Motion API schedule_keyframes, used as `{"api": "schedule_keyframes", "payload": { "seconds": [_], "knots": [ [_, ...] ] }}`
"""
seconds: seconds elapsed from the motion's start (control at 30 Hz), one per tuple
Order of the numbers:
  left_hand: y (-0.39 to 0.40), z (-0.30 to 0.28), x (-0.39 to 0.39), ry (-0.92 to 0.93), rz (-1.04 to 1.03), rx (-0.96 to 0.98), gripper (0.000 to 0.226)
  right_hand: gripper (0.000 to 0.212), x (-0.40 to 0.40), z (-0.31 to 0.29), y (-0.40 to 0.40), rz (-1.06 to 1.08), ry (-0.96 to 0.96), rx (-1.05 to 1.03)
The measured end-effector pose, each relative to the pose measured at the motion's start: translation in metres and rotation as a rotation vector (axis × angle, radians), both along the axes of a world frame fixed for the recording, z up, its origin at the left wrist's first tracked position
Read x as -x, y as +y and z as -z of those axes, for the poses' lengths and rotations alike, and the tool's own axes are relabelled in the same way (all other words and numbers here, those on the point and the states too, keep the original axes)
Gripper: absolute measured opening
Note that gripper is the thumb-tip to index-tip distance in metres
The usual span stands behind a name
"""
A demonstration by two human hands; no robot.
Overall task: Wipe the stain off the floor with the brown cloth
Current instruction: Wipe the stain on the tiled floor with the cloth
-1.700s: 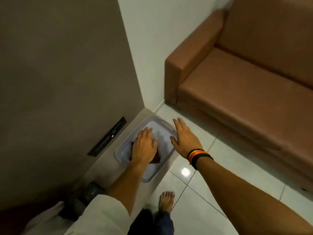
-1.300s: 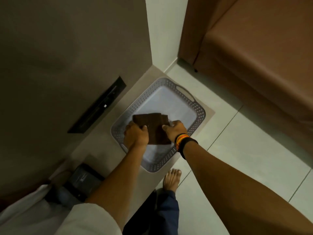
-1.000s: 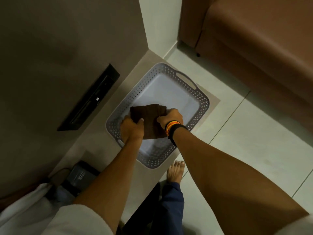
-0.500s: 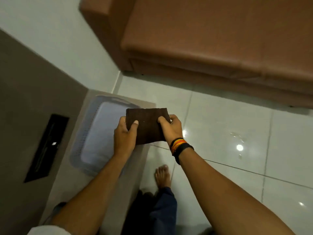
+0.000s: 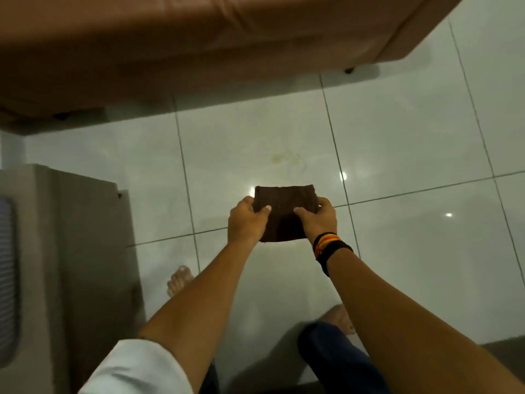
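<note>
A folded brown cloth (image 5: 285, 206) hangs in the air above the pale tiled floor (image 5: 412, 143), held flat between both hands. My left hand (image 5: 246, 223) pinches its left edge and my right hand (image 5: 318, 220), with striped bands at the wrist, pinches its right edge. A faint yellowish stain (image 5: 285, 158) with thin curved smears lies on the tile just beyond the cloth's far edge. The cloth is above the floor and apart from the stain.
A brown sofa (image 5: 199, 38) spans the top, its small feet on the tiles. A beige low ledge (image 5: 76, 251) stands at the left, with the grey perforated basket (image 5: 7, 268) at the frame's edge. My bare feet (image 5: 180, 280) stand on the tiles below my arms.
The cloth was lifted out of the grey basket with both hands and carried right, out over the floor. The view swung from the ledge to the tiles, bringing the stain into sight.
</note>
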State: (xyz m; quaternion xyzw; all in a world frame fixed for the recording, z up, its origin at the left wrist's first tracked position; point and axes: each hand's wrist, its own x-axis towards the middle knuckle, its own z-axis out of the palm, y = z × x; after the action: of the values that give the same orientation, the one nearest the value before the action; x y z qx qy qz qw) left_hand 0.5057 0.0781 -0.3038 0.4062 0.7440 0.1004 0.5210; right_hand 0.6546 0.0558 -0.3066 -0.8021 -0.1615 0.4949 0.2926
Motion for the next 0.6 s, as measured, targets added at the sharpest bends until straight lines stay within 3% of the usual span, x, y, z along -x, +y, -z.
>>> {"api": "schedule_keyframes", "payload": {
  "seconds": [0.17,0.27,0.33,0.43,0.5,0.6],
  "knots": [
    [0.006,0.106,-0.059,-0.059,0.052,0.11,0.035,0.04,-0.065,0.111,-0.002,-0.033,-0.144,0.025],
    [0.022,0.17,-0.064,-0.079,0.086,0.106,0.048,0.064,-0.086,0.177,0.007,-0.204,-0.301,0.07],
    [0.037,0.213,-0.053,-0.01,0.195,0.052,0.069,0.077,-0.086,0.216,0.006,-0.372,-0.434,0.103],
    [0.061,0.27,-0.023,0.269,0.476,-0.048,0.11,0.079,-0.065,0.264,-0.002,-0.511,-0.548,0.036],
    [0.081,0.298,-0.002,0.369,0.583,-0.049,0.143,0.085,-0.044,0.294,0.001,-0.54,-0.581,0.031],
    [0.103,0.322,0.015,0.353,0.65,0.034,0.178,0.093,-0.018,0.33,0.031,-0.45,-0.623,0.134]
  ]
}}
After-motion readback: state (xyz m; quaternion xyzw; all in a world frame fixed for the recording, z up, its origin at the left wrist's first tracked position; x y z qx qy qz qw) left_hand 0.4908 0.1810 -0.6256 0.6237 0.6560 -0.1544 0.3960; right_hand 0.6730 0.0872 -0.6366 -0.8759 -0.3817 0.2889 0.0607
